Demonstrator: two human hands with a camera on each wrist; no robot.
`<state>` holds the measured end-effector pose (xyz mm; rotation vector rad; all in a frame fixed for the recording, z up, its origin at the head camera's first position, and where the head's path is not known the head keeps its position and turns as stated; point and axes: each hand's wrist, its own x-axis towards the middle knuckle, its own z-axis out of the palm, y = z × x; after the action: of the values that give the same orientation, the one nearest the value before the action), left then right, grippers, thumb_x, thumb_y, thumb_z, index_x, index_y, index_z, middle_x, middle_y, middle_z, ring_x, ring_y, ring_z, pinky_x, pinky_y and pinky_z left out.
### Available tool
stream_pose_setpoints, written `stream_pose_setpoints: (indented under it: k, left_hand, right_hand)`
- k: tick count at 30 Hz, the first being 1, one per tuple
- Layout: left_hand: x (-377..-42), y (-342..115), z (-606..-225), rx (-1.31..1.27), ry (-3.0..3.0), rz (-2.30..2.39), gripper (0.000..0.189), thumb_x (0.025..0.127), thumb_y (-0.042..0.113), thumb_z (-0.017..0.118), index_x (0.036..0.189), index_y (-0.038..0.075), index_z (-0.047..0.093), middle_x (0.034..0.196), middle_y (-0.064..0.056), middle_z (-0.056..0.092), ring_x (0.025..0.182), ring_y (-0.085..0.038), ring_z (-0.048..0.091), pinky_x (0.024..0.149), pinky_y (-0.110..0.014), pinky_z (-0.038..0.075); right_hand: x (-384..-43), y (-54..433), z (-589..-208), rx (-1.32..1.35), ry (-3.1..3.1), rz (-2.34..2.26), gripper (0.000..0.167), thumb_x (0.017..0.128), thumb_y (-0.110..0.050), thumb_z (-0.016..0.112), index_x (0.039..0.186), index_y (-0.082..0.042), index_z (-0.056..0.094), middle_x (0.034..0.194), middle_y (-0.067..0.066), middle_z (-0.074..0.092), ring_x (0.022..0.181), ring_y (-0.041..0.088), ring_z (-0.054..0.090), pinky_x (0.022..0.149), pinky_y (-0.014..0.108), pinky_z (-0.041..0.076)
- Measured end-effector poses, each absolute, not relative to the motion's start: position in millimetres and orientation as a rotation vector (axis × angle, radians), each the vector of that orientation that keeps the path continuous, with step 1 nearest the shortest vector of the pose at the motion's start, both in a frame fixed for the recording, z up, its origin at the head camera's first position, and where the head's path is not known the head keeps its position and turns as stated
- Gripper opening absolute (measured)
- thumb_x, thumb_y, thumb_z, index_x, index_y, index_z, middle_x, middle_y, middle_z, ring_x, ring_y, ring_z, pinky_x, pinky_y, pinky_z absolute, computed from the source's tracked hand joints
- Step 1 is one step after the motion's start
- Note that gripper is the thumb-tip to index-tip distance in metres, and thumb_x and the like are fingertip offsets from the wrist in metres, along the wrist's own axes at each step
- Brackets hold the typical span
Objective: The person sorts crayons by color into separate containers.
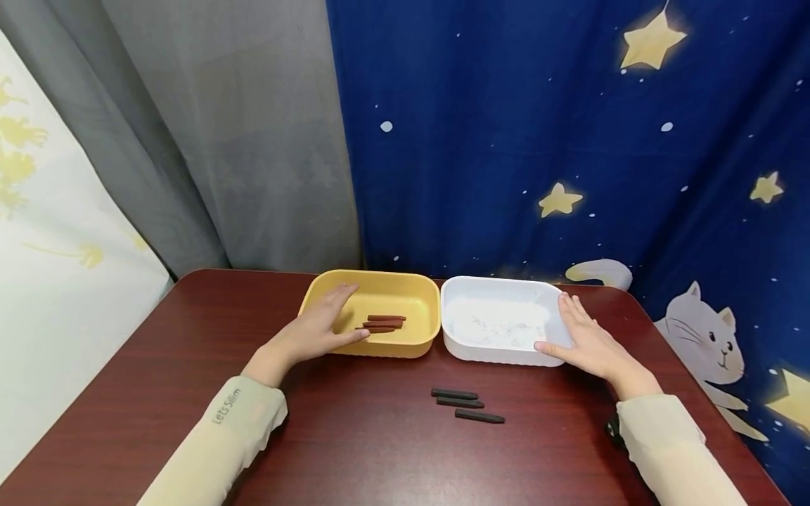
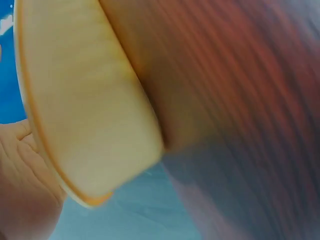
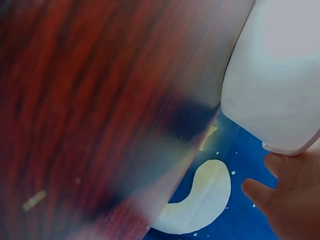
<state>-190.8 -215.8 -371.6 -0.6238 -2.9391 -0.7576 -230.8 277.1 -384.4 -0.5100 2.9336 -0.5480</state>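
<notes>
From where I stand, the yellow bin and the white bin sit end to end on the table, long sides running left to right, their inner ends side by side. The left hand is at the yellow bin's outer end, the right hand at the white bin's outer end, so each bin has its own nearer hand. Both hands are spread wide, fingers fairly straight, thumbs over the near rims; neither has closed round anything. A few brown sticks lie in the yellow bin; the white one shows only dark specks. On the person's side of the bins, below where they meet, three black sticks lie roughly along the same axis, slanting slightly, a little nearer the right hand.
</notes>
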Motion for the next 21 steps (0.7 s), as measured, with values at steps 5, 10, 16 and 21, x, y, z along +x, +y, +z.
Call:
stream_pose_setpoints:
  k: [5,10,16,21]
  left_hand:
    - [-182.4,-195.3,-359.9,-0.733,-2.904,-0.801,0.090,0.089,0.054,0.068,0.156,0.007,0.030,0.161,-0.014,0.033,0.151,-0.032,0.027,0.121,-0.053,0.025]
    - [-173.6,-170.7,-346.7,-0.882,-2.847,-0.814,0.083,0.090,0.051,0.068,0.154,0.010,0.035,0.158,-0.007,0.040,0.148,-0.026,0.034,0.121,-0.047,0.028]
    - [-159.9,-140.9,-337.5,-1.082,-2.810,-0.758,0.068,0.094,0.044,0.065,0.150,0.011,0.043,0.150,-0.004,0.050,0.137,-0.019,0.050,0.116,-0.041,0.038]
    - [-156.0,-119.3,-338.3,-1.225,-2.789,-0.664,0.053,0.097,0.038,0.062,0.140,0.008,0.056,0.140,-0.004,0.059,0.135,-0.018,0.050,0.116,-0.038,0.038]
  right_hand:
    - [-231.8,277.8,-385.8,-0.525,2.936,-0.533,0.115,0.087,-0.064,0.062,0.157,0.005,0.002,0.165,0.028,0.000,0.153,0.045,0.002,0.114,0.072,0.014]
    - [-234.0,279.4,-386.6,-0.537,2.943,-0.540,0.115,0.086,-0.063,0.063,0.157,0.004,0.002,0.165,0.026,0.001,0.153,0.044,0.004,0.115,0.070,0.016]
    - [-233.7,280.3,-388.0,-0.522,2.930,-0.567,0.116,0.086,-0.063,0.065,0.158,0.001,0.002,0.166,0.024,0.000,0.153,0.044,0.004,0.115,0.071,0.015]
    - [-234.5,280.9,-388.8,-0.524,2.926,-0.575,0.117,0.085,-0.063,0.065,0.158,0.002,0.002,0.166,0.025,0.001,0.153,0.044,0.004,0.115,0.071,0.012]
